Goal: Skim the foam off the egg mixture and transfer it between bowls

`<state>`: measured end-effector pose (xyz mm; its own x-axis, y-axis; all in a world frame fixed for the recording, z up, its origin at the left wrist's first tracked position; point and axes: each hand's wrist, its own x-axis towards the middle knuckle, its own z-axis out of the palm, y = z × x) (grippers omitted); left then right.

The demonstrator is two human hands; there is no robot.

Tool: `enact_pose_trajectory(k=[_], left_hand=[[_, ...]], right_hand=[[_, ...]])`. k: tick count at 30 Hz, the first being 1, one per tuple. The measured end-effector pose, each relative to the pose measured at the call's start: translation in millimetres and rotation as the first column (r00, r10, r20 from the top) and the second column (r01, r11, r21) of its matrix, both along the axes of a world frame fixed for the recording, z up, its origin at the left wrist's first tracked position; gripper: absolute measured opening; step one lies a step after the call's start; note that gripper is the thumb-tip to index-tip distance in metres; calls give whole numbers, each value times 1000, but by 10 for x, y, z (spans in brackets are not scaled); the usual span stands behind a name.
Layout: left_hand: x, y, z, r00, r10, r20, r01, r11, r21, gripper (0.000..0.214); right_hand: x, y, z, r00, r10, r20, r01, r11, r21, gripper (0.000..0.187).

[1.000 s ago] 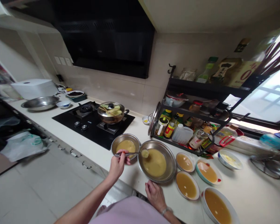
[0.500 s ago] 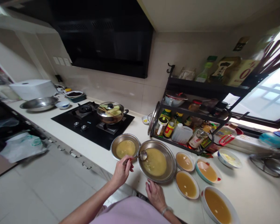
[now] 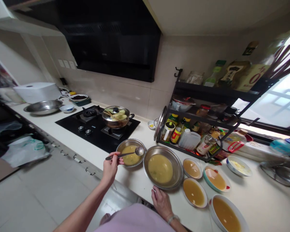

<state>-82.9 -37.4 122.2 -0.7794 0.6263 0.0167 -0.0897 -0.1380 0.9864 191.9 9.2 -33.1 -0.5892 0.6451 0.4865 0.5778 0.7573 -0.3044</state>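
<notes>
My left hand (image 3: 110,166) is closed round the handle of a metal ladle (image 3: 127,153), whose scoop hangs over the right rim of a small steel bowl (image 3: 121,146) of yellow liquid. Just to the right stands a larger steel bowl (image 3: 176,166) with the same yellow liquid. My right hand (image 3: 161,202) rests on the counter at that bowl's near rim, fingers bent, holding nothing I can see.
Several dishes of brown broth (image 3: 193,192) sit right of the big bowl. A black hob (image 3: 87,129) carries a lidded pot (image 3: 116,117). A black rack (image 3: 203,93) of bottles and jars stands behind. A wide steel basin (image 3: 43,106) and white appliance (image 3: 36,91) are far left.
My left hand has carried the ladle from over the large bowl leftward to above the small bowl. My right hand has stayed at the big bowl's edge.
</notes>
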Motion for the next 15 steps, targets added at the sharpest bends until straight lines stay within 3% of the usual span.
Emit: enact_pose_trajectory(k=[4,9,12,15], left_hand=[[-218,-103,-81,979,39,-201,-61,993,-102,29],[-264,-231,-188,869,-29,-493,-114,960,-257,27],[-219,-253,-228,865,-76,-496,-66,962,-264,27],[-194,-222,-251,920,-61,-386,-35,971,-236,28]], right_hand=[[-9,2,34,1000,5,8,-5,1000,22,36],[-13,0,65,1000,15,18,-15,1000,13,36],[-15,-2,76,999,19,27,-19,1000,13,35],[-16,-2,84,999,28,23,-28,1000,9,34]])
